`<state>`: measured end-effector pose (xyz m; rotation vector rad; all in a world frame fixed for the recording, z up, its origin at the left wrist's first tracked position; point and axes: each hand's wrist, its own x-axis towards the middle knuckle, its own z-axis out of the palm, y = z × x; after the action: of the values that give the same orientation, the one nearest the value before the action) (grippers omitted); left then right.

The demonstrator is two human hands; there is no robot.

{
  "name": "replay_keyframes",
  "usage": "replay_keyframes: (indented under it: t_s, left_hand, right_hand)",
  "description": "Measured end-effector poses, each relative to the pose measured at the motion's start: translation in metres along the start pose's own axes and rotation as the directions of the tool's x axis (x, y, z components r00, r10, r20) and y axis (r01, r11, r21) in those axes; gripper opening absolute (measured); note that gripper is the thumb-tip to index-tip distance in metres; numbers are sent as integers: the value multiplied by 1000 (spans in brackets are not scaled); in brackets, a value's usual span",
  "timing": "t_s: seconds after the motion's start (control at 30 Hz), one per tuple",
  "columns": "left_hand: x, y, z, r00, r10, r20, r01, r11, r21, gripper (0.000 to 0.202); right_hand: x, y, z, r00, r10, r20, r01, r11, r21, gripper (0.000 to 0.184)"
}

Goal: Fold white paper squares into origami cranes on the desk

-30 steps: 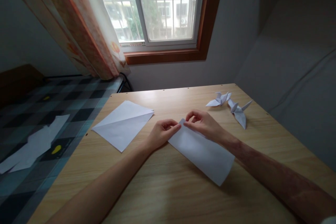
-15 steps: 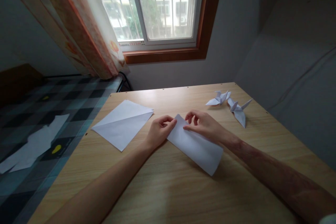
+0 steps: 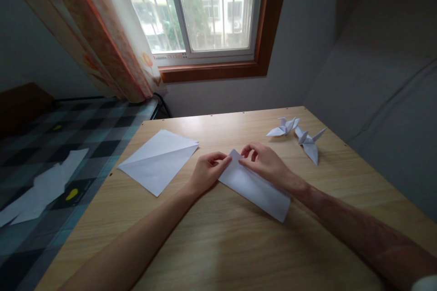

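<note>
The curled left hand (image 3: pixel 211 168) pinches the paper (image 3: pixel 257 191) left of its far corner, the curled right hand (image 3: pixel 264 161) just right.

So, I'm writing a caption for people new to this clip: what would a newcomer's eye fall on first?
Probably the bright window at the top middle, set in its reddish-brown frame. Next might come the white paper mid-table, with the left hand and right hand at its far end, then the two white origami cranes near the far right corner of the wooden table.
</note>
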<state>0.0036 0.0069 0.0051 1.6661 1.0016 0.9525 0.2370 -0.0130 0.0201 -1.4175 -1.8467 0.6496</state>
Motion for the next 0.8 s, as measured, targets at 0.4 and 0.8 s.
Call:
replay_keyframes:
  t_s: [0.4,0.8]
  left_hand:
    - [-1,-2,2,998,14,-67,-13,1000,16,39]
    - [-1,-2,2,994,33,-106,-27,998,52,40]
  right_hand:
    - [-6,-3,16,985,-16,-171,19,1000,18,13]
    - [-8,-6,20,978,22,-207,0,995,102,14]
